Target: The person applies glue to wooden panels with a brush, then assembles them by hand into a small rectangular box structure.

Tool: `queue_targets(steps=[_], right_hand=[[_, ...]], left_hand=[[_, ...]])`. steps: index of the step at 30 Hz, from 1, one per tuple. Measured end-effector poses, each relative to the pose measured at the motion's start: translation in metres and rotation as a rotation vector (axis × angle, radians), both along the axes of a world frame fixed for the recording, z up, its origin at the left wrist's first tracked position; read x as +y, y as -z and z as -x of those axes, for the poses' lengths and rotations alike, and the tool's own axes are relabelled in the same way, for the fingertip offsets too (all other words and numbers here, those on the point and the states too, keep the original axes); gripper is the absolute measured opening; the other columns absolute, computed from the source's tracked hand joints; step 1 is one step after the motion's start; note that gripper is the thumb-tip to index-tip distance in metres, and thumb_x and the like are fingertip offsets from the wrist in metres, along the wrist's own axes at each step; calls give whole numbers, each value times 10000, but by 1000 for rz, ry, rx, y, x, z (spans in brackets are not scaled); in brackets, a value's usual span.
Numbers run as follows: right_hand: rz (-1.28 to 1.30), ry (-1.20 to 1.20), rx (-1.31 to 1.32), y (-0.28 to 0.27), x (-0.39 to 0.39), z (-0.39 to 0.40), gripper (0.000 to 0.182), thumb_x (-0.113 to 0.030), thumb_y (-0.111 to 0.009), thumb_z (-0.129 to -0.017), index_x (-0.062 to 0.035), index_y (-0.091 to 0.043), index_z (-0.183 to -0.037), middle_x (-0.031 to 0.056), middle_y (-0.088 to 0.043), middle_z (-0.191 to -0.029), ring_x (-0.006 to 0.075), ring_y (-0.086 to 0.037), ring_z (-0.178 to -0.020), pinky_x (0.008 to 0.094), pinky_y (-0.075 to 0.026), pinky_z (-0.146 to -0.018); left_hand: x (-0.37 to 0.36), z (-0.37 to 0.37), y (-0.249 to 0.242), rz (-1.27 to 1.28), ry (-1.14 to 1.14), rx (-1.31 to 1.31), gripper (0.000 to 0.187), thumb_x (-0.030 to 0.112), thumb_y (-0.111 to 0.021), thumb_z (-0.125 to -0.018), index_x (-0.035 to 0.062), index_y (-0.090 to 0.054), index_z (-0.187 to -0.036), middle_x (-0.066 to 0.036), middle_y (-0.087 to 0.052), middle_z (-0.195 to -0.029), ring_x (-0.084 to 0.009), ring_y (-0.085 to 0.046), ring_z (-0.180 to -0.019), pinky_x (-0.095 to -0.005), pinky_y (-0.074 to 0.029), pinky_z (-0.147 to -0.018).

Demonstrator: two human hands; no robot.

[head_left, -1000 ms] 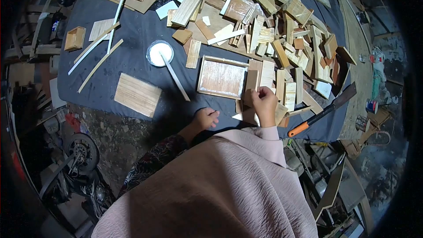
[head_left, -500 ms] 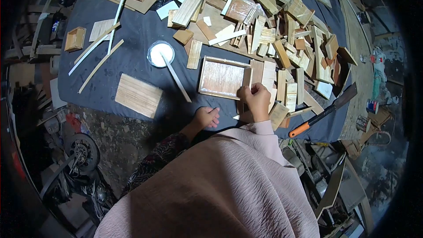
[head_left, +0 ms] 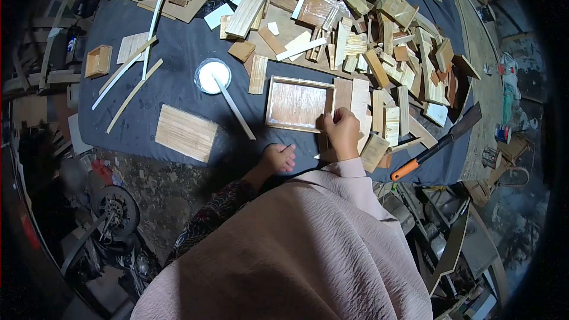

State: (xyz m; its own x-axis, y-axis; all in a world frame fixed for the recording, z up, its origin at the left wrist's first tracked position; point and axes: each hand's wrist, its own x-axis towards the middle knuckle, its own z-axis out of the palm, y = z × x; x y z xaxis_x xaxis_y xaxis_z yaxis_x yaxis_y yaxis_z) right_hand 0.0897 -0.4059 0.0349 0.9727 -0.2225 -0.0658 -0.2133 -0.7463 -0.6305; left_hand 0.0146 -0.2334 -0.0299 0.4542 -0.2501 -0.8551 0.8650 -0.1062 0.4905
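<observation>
Head view: the shallow wooden box (head_left: 299, 104) sits mid-frame on the surface (head_left: 175, 77), long axis running left-right, dipping slightly rightward. Your right hand (head_left: 342, 133) is nearer, fingers pinched on its right end wall by the lower-right corner; box extends up and left from there. Your left hand (head_left: 278, 158) is half-curled below the box, apart from it; can't tell if it's holding anything. White-filled tub (head_left: 200, 85) stands left of the box.

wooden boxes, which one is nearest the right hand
The larger, shallow box by the wood pile: the right hand is at its near right corner. The small box sits far off, left on the dark cloth.
</observation>
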Motion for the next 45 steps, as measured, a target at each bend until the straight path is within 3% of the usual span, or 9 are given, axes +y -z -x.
queue_targets(steps=[22, 24, 29, 32, 34, 37, 45], right_hand=[[23, -17, 57, -6, -4, -4, 223, -171, -611, -672, 36, -542, -622, 203, -546, -605, 347, -545, -571, 381, -434, -540], [-102, 104, 125, -13, -10, -6, 252, -200, -599, -707, 42, -561, -646, 197, -556, -596, 322, -554, -547, 355, -432, -526], [-107, 89, 46, -4, -35, 0, 231, -182, -576, -732, 37, -575, -662, 179, -558, -580, 265, -558, -513, 324, -430, -507], [-211, 95, 145, 10, -42, 8, 228, -184, -579, -730, 38, -579, -677, 157, -565, -576, 222, -556, -502, 303, -429, -498], [-345, 84, 154, 10, -37, 13, 219, -179, -609, -706, 35, -584, -672, 124, -567, -563, 175, -545, -496, 279, -427, -494], [-329, 62, 184, -3, -23, 16, 211, -176, -640, -677, 27, -586, -652, 101, -562, -547, 157, -531, -485, 270, -427, -493], [-259, 74, 127, 7, -11, 15, 186, -148, -650, -629, 20, -571, -611, 117, -550, -534, 217, -535, -472, 299, -428, -490]], left_hand=[[0, 0, -2, -19, 1, -9, 410, 367, -493, -803, -38, -546, -780, -126, -578, -637, -177, -563, -479, -248, -436, -429], [1, 1, 2, -4, 0, 2, 408, 367, -493, -803, -37, -546, -780, -123, -576, -637, -176, -563, -480, -248, -433, -428], [1, 2, 9, 26, -9, 6, 407, 368, -490, -805, -35, -546, -779, -116, -575, -645, -174, -560, -478, -249, -425, -421], [0, 4, 7, 31, -2, 1, 389, 358, -501, -801, -28, -548, -784, -109, -577, -658, -163, -550, -472, -244, -418, -421], [-4, 7, -1, -86, 30, -221, 350, 334, -510, -798, -14, -552, -790, -94, -578, -660, -148, -535, -462, -238, -418, -439], [-9, 9, 2, -61, -39, -408, 312, 309, -510, -799, 0, -555, -793, -79, -576, -653, -134, -531, -471, -236, -421, -458], [3, -5, 4, -93, 53, -277, 328, 321, -477, -812, 1, -546, -824, -84, -574, -666, -147, -559, -513, -247, -438, -477]])
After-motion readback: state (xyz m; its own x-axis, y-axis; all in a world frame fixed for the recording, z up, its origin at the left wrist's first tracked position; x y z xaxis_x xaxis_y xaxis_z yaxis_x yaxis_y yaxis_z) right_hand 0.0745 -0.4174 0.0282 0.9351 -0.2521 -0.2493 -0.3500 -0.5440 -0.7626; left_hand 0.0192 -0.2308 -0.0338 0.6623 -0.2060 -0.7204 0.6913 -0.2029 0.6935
